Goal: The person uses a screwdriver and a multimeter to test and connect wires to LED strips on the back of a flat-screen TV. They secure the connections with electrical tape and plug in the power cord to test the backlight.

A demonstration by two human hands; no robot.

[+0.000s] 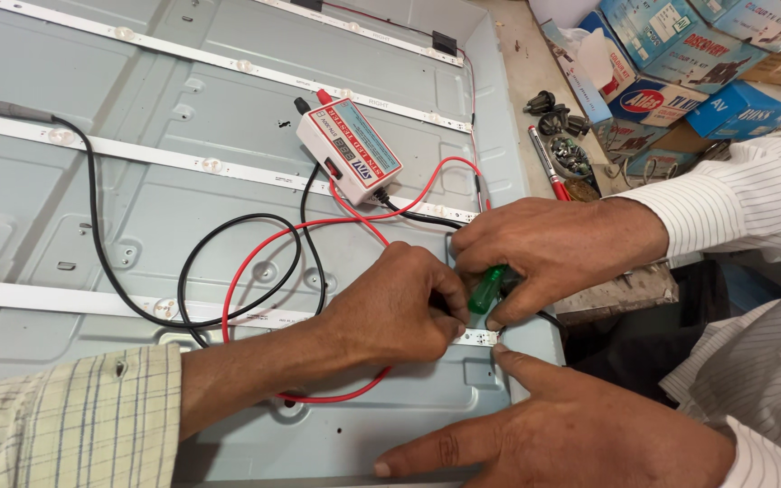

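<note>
On the grey panel [228, 163], our left hand [399, 312] keeps its grip closed at the white light strip's [65, 300] end, touching a co-worker's hand [553, 244] that grips 1 green screwdriver [485, 289].

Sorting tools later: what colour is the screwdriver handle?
Translucent green screwdriver handle, gripped in a striped-sleeved hand; the head view shows it.

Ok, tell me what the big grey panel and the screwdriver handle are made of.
The panel looks like sheet metal with a matte pale grey finish, judging by its pressed ribs and punched holes. The screwdriver handle is probably translucent green plastic, since it is glossy and catches the light.
</note>
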